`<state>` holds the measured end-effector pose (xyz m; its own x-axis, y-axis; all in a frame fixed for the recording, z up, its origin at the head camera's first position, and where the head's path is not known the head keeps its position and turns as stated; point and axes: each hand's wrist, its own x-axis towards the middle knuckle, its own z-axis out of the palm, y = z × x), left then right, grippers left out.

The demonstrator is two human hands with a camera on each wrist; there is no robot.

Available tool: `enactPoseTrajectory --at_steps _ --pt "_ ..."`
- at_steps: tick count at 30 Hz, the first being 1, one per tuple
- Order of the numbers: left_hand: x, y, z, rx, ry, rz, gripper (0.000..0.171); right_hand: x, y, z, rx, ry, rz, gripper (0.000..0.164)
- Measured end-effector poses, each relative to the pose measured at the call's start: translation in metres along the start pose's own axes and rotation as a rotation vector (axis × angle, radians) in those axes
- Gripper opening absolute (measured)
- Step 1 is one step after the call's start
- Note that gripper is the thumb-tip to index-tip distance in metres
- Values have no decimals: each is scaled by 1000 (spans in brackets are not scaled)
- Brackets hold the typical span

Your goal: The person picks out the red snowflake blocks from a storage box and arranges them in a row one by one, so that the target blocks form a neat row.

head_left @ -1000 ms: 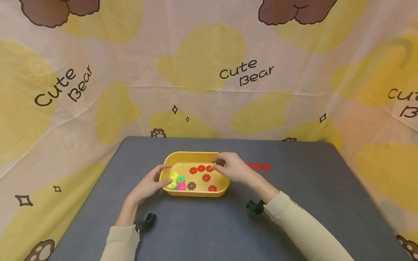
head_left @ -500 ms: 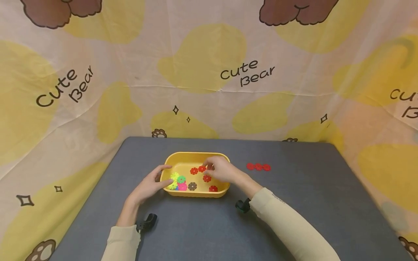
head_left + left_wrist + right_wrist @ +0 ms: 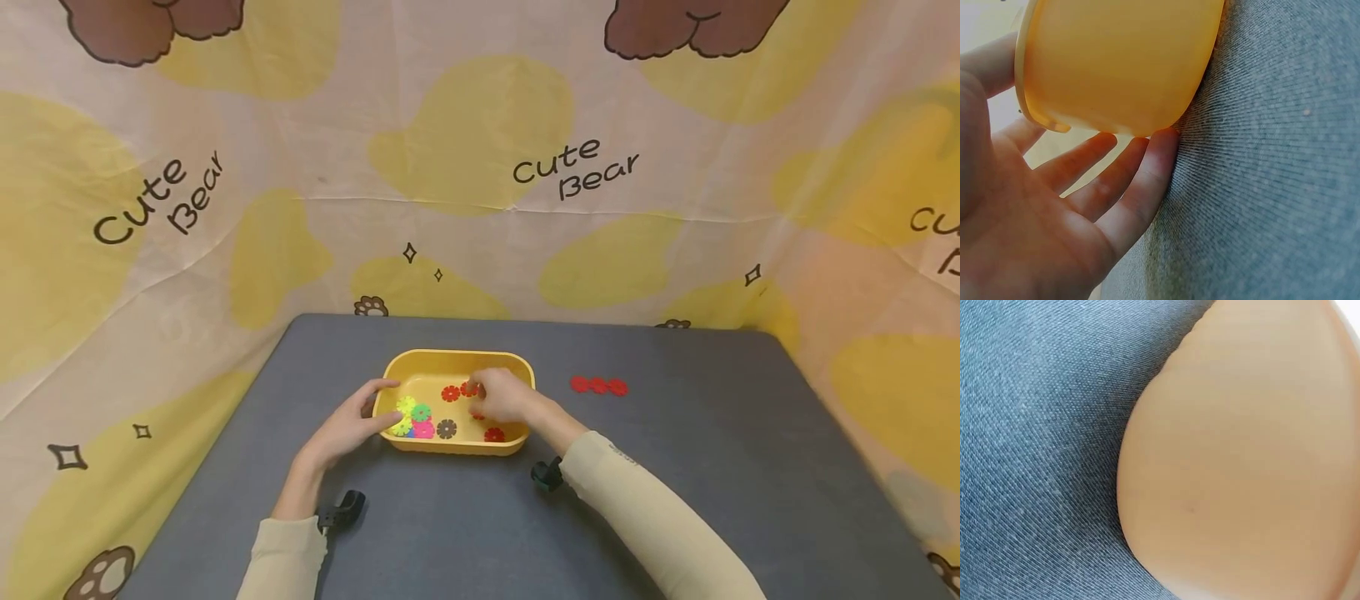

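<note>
A yellow plastic tray stands on the table with small notched snowflake discs inside. At its left end, my left hand grips the wall, the thumb over the rim; in the left wrist view my left hand's fingertips touch the outside. My right hand reaches into the tray's right side, fingers bent down at red snowflake discs. Whether it pinches one is hidden. Another red disc lies near the front wall. Only the tray's outer wall shows in the right wrist view, no hand.
Yellow, green, pink and blue discs lie bunched at the tray's left, including a green disc, beside a brown disc. Outside, right of the tray, red discs form a row on the grey table. Printed cloth surrounds the table.
My right hand has moved left and slightly down from the tray's right rim, now partly covering red discs. My left hand keeps its hold on the tray; the view has shifted slightly.
</note>
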<state>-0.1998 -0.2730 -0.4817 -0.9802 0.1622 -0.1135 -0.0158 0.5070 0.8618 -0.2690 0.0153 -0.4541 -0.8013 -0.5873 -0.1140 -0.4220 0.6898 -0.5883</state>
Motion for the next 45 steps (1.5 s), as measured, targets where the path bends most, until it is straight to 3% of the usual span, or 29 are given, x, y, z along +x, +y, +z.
enactPoseTrajectory --at_steps 10,16,25,38,45 --pt "1 -2 2 5 0 -8 65 3 2 9 -44 -5 -13 35" --pt "3 -3 4 6 1 -9 63 7 4 16 -106 -13 -46 27" --pt "4 -2 3 3 -1 -8 64 11 3 21 -62 -4 -11 17" --pt "1 -1 2 15 3 -6 64 13 1 25 13 -9 -27 22" --pt "0 -2 1 24 3 -6 65 12 0 27 -29 0 -55 22"
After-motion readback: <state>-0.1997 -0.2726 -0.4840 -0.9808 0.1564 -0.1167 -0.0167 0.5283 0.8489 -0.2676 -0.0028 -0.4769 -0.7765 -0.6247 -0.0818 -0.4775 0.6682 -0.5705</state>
